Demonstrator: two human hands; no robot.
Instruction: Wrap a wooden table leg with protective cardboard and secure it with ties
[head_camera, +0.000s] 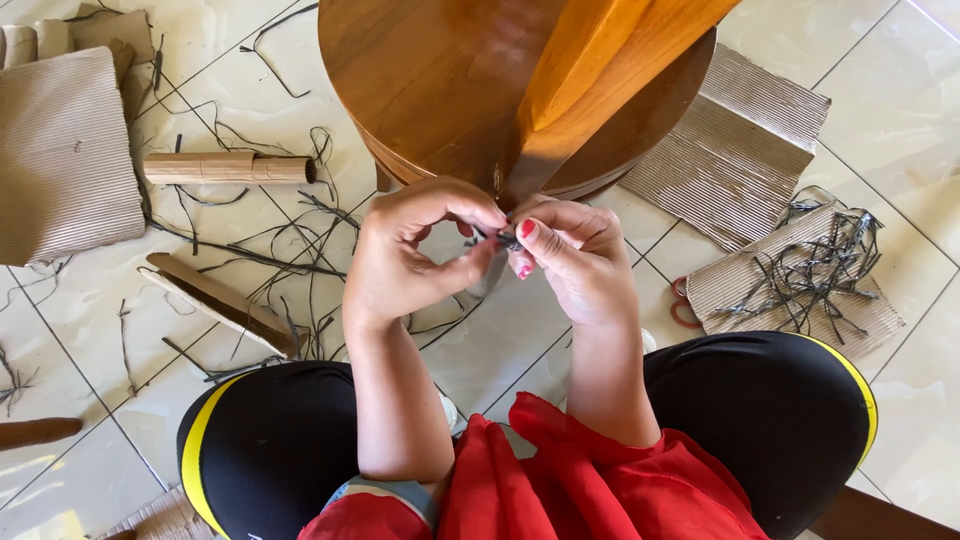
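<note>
My left hand (415, 250) and my right hand (570, 255) meet just below the tip of a wooden leg (580, 90) that juts from a round upturned wooden stool (430, 80). Both hands pinch a small piece of dark cord (507, 238) between thumbs and fingertips, right at the leg's end. Most of the cord is hidden by the fingers. My knees in black trousers with a yellow stripe frame the bottom of the view.
Dark string offcuts (270, 250) litter the tiled floor at left. A rolled cardboard tube (228, 168), corrugated cardboard sheets (60, 150) and a wooden strip (215, 300) lie left. At right, corrugated card (735, 150), a string pile (815, 275) and red-handled scissors (685, 305).
</note>
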